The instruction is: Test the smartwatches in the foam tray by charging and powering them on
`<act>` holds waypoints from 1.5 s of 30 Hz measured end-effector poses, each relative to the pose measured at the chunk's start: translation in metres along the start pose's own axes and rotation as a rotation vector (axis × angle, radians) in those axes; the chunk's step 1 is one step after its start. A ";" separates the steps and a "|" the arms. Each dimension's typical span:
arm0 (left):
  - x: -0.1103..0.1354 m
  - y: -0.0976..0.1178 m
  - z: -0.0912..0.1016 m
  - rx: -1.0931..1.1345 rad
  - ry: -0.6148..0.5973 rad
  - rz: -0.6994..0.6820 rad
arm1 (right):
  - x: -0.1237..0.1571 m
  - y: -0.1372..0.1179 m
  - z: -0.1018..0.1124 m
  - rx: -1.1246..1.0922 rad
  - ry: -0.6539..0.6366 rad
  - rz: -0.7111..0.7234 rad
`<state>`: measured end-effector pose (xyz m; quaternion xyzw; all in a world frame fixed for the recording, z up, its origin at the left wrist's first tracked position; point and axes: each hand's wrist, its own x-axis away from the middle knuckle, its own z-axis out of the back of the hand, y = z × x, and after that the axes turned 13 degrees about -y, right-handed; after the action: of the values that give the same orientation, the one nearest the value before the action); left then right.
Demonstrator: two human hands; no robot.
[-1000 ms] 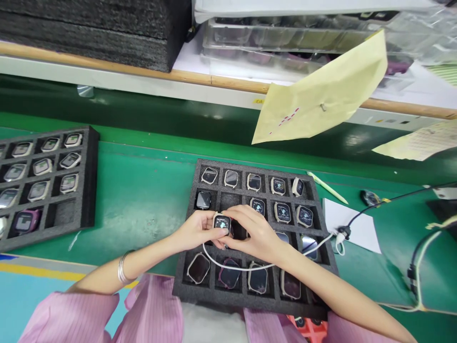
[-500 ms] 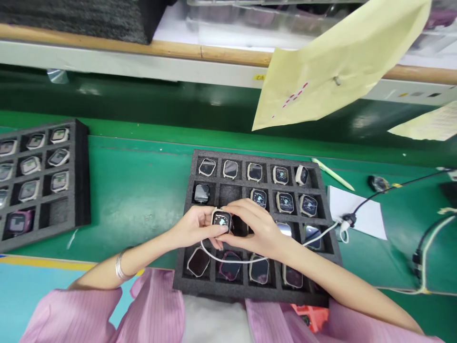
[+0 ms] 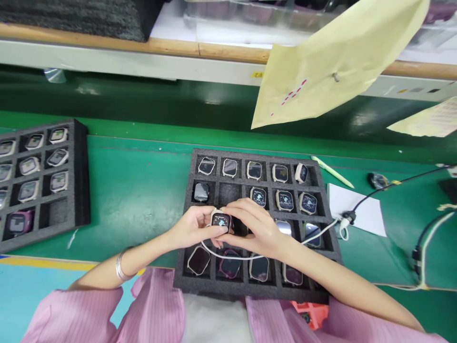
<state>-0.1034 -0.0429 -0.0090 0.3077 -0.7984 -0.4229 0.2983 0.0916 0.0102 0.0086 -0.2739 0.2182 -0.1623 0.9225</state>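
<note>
Both my hands meet over the middle of a black foam tray [image 3: 189,281] whose pockets hold several watch bodies. My left hand [image 3: 191,227] pinches a beige watch body [image 3: 221,221] with a lit screen. My right hand [image 3: 255,228] closes on the same watch from the right, fingers curled over its top edge. A white cable [image 3: 314,236] loops under my hands and runs right to a connector [image 3: 348,219]. One pocket of the tray's second row [image 3: 229,193] is vacant.
A second foam tray [image 3: 80,190] with more watch bodies lies at the left on the green bench. White paper [image 3: 360,209], a pale green pen [image 3: 332,172] and dark cables [image 3: 417,257] lie to the right. A yellow envelope [image 3: 339,62] hangs above.
My hands and the watch stay together over the tray. The view has shifted slightly, so everything sits a little lower-left than a second ago.
</note>
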 end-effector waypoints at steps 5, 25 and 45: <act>0.003 0.000 -0.001 -0.038 0.004 -0.007 | -0.002 -0.003 0.002 -0.129 -0.002 -0.012; 0.010 -0.005 -0.003 -0.597 0.015 -0.347 | -0.008 -0.032 0.004 -0.958 0.100 -0.409; 0.009 -0.004 -0.003 -0.690 0.027 -0.395 | -0.007 -0.032 0.004 -0.930 0.097 -0.421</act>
<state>-0.1059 -0.0532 -0.0094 0.3425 -0.5309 -0.7114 0.3077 0.0817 -0.0111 0.0321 -0.6857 0.2498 -0.2428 0.6391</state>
